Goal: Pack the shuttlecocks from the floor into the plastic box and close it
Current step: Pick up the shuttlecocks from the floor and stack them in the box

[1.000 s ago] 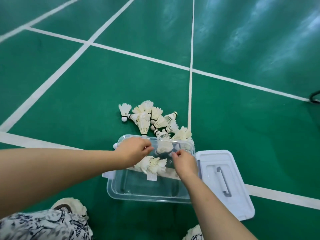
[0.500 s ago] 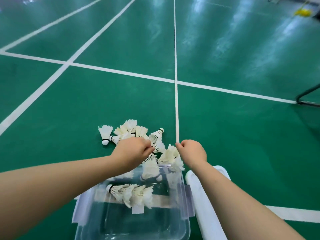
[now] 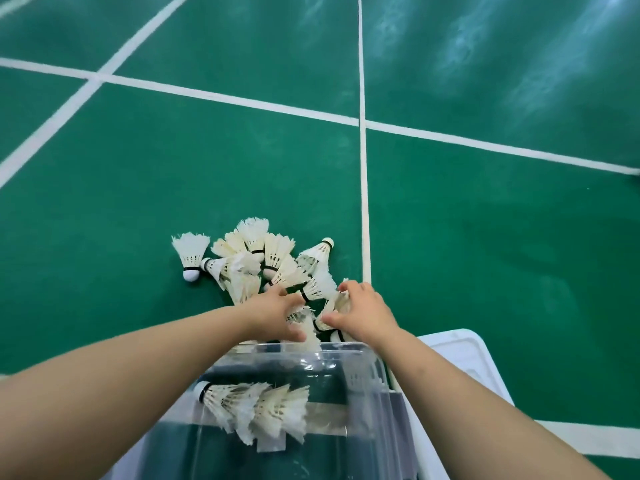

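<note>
A pile of white feather shuttlecocks [image 3: 263,261] lies on the green court floor just beyond the clear plastic box [image 3: 367,386]. Inside the box lies a nested row of shuttlecocks [image 3: 256,408]. My left hand [image 3: 273,315] reaches over the box's far rim, its fingers curled around a shuttlecock [image 3: 304,325] at the near edge of the pile. My right hand [image 3: 363,311] is beside it, fingers closed around another shuttlecock [image 3: 337,303]. The box's white lid [image 3: 460,355] lies on the floor to the right of the box.
White court lines [image 3: 363,168] cross the green floor; one runs straight away from the pile. Bare floor stretches on all sides of the pile and box.
Both hands have gone from inside the box out over its far rim to the pile and closed on shuttlecocks. The view has tilted and closed in.
</note>
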